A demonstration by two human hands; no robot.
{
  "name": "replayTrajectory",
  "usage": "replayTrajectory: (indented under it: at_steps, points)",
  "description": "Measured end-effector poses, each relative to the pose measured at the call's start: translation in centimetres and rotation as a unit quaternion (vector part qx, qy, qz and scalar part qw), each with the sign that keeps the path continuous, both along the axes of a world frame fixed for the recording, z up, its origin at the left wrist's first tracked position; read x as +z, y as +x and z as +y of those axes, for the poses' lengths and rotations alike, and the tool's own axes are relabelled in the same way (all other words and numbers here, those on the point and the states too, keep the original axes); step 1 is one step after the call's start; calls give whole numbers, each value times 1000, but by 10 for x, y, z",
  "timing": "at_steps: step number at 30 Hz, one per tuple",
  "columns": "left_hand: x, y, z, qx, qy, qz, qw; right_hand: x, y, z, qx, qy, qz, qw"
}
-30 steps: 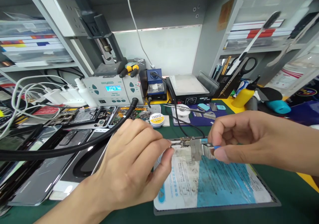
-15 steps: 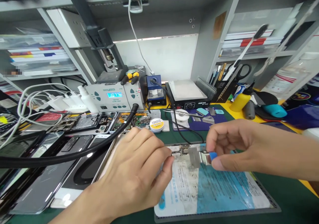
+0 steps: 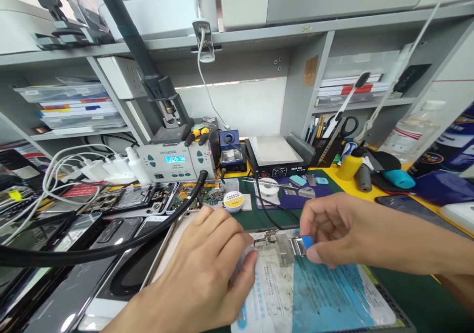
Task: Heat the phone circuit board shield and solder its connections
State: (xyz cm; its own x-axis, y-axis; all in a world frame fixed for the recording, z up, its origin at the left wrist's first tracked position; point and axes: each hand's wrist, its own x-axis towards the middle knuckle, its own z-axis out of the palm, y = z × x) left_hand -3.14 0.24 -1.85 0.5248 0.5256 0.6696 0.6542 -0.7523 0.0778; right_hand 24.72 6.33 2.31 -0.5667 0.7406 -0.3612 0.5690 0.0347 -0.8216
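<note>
My left hand [image 3: 207, 269] is closed in a pinch at the left end of a small narrow circuit board [image 3: 269, 237]. In my right hand [image 3: 329, 232], thumb and fingers grip the blue tab [image 3: 307, 242] of a silvery flat metal piece [image 3: 285, 250]. A shiny bent strip [image 3: 297, 246] joins the tab to a dull square plate, which lies against the board's right end. Both hands are over a worn blue-and-white printed sheet [image 3: 326, 298]. My left fingertips partly hide the board's end.
Phones [image 3: 107, 254] lie at the left under a thick black hose [image 3: 148, 244]. Behind stand a hot-air station [image 3: 176, 161], a small blue-and-black device [image 3: 232, 150] and a heating plate [image 3: 276, 148]. A round tin [image 3: 233, 202] and tweezers [image 3: 266, 182] lie before them.
The view has tilted up, showing more of the upper shelf. Both hands keep nearly the same grips, and the board and metal piece stay together.
</note>
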Motion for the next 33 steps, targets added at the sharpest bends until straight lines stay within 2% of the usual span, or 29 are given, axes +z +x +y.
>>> replayTrajectory:
  at_steps: [4,8,17,22,24,25,27,29,33]
  points:
    - [3,-3,-1,-1,-8,-22,1000,-2,1,2,-3,15,-12,1000]
    - [3,-5,1,2,-4,-27,1000,5,0,-1,2,42,-50,998]
    - [5,-6,4,-11,23,-32,999,17,1,-6,33,166,-139,976]
    - [7,-11,8,-8,43,-35,998,22,5,-1,33,190,-120,974]
    - [7,-15,12,-3,52,-40,998,18,9,10,-11,197,-86,977]
    - [7,-17,14,3,58,-41,997,14,10,17,-78,232,-70,967]
    - [8,-22,19,16,73,-44,996,2,10,31,-150,273,-77,947]
    - [8,-27,23,28,84,-50,995,-11,7,44,-167,275,-78,944]
    - [10,-36,30,52,111,-68,990,-26,-7,53,-152,274,-51,948]
